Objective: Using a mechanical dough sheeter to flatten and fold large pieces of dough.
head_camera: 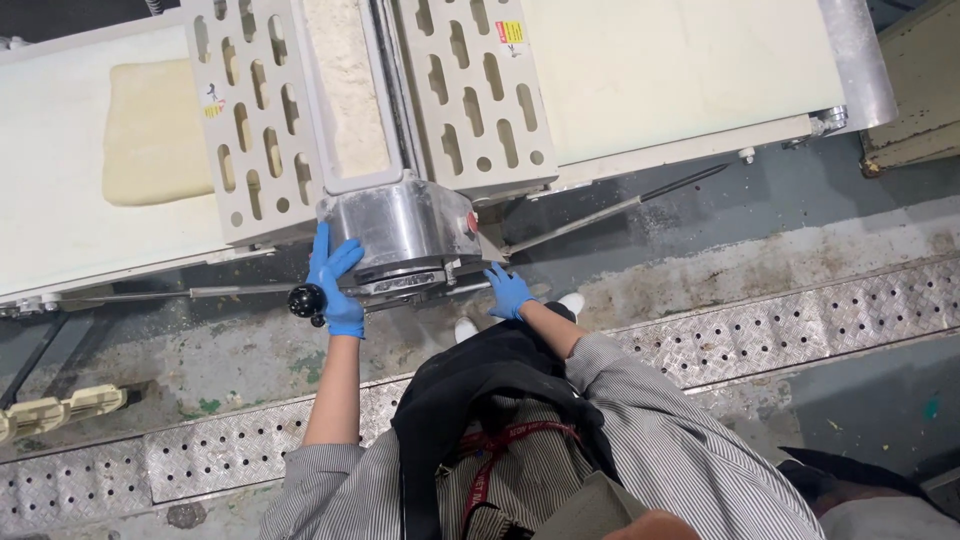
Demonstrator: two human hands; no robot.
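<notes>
Here, a metal housing [400, 225] at the middle of a dough machine is touched from both sides. The left hand [335, 275], gloved in blue, is laid flat and open against its left face, beside a black knob [305, 300]. The right hand [509, 291] is pressed on its lower right edge, fingers spread. A dough slab [150, 130] lies on the belt [60, 210], farther left.
</notes>
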